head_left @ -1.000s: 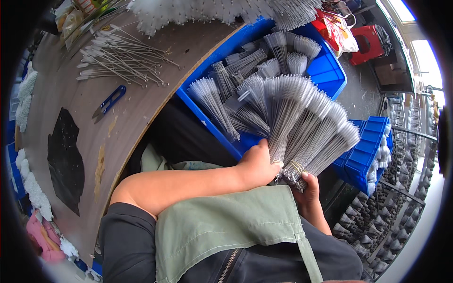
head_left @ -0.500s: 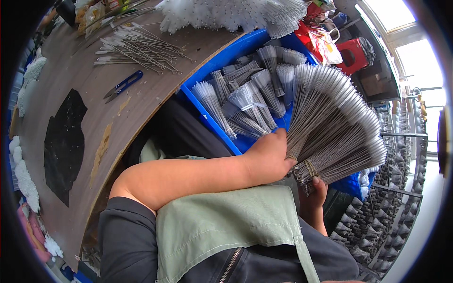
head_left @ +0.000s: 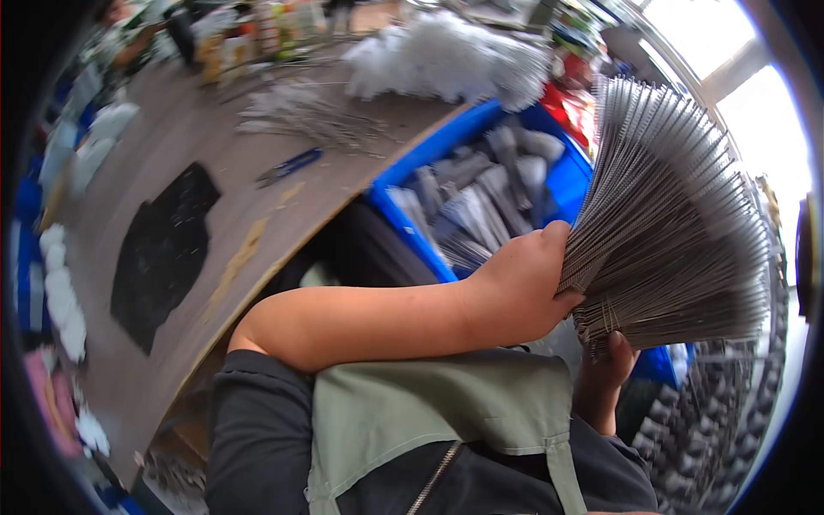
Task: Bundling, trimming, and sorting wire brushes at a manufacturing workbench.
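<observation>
On the person's left, the bench (head_left: 245, 197): it curves away, bearing a black sheet (head_left: 167, 257) and, at its far end, a white bristly heap (head_left: 446, 60).
Blue bin (head_left: 569, 189): just past the bench edge, beyond the left hand, holding more bundles, rather blurred.
Fan of wires (head_left: 669, 223): held up at the person's right, clear of the bin's left side; narrow end by the hands, long axis running up and rightward, spread tips toward the window.
Left hand (head_left: 524, 283): closed round the fan's left flank, near its narrow end.
Right hand (head_left: 609, 365): nearer the very butt of that end, thumb pressed to it from below; its other fingers I can't make out.
Snips (head_left: 290, 166): blue-handled, lying on the bench, well apart from both hands.
</observation>
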Available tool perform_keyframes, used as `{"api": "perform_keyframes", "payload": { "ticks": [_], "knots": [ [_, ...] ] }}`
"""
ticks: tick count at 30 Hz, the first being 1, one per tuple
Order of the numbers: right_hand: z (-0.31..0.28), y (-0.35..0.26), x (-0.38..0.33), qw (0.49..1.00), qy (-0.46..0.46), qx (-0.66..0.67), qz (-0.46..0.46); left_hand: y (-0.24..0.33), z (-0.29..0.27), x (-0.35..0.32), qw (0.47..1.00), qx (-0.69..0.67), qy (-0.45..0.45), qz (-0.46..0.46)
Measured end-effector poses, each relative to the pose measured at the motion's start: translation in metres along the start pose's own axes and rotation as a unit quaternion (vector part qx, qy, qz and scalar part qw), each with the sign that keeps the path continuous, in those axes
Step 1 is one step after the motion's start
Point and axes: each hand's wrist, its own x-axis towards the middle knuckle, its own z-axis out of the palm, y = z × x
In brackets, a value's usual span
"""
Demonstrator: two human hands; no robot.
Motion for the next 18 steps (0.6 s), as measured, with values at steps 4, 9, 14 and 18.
{"api": "perform_keyframes", "payload": {
  "ticks": [4,9,14,18],
  "knots": [
    [0.05,0.015,0.02,0.992,-0.108,0.048,0.044,-0.006,-0.048,-0.05,0.99,0.016,0.132,0.054],
    [0.189,0.05,0.05,0.928,-0.315,0.095,0.177,-0.003,-0.12,-0.15,0.937,0.14,0.309,-0.077],
    [0.363,0.093,0.055,0.758,-0.541,0.234,0.281,-0.026,-0.197,-0.239,0.834,0.154,0.519,-0.108],
    [0.48,0.11,0.044,0.747,-0.559,0.182,0.312,-0.046,-0.262,-0.294,0.778,0.007,0.608,-0.158]
  ]
}}
